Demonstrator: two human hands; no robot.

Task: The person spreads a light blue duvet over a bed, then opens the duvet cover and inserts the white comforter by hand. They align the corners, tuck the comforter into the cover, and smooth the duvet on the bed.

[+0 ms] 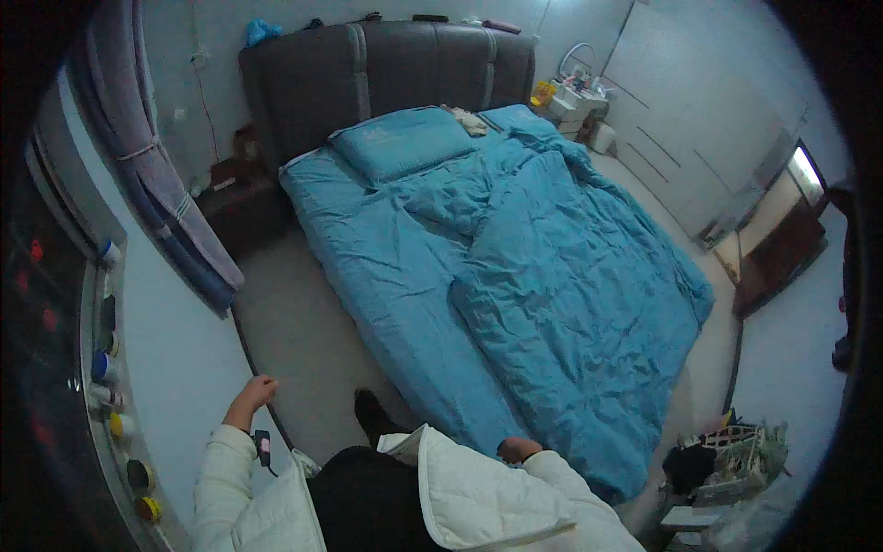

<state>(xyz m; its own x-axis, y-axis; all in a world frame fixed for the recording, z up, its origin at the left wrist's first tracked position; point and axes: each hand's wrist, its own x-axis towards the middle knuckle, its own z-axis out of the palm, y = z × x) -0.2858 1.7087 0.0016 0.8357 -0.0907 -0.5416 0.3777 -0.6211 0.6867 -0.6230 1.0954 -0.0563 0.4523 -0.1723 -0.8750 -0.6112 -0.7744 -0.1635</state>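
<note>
My left hand [258, 392] is raised at the lower left, fingers loosely curled, above the floor near the white wall. Nothing shows in it. Over the near edge of the bed is my right hand [519, 450], its fingers curled in; I cannot tell whether it touches the sheet or holds anything. Ahead stands a bed with a blue fitted sheet [386, 276]. A crumpled blue duvet [572, 276] covers its right part. One blue pillow [407, 143] lies at the head, and another blue pillow [517, 119] is partly under the duvet. Behind rises a dark padded headboard [428, 72].
At the left, a tied curtain [172, 186] hangs beside a dark nightstand [241, 200]. Several jars line the windowsill [131, 414]. A white nightstand [572, 110] stands at the back right. A filled basket [741, 459] is at the lower right.
</note>
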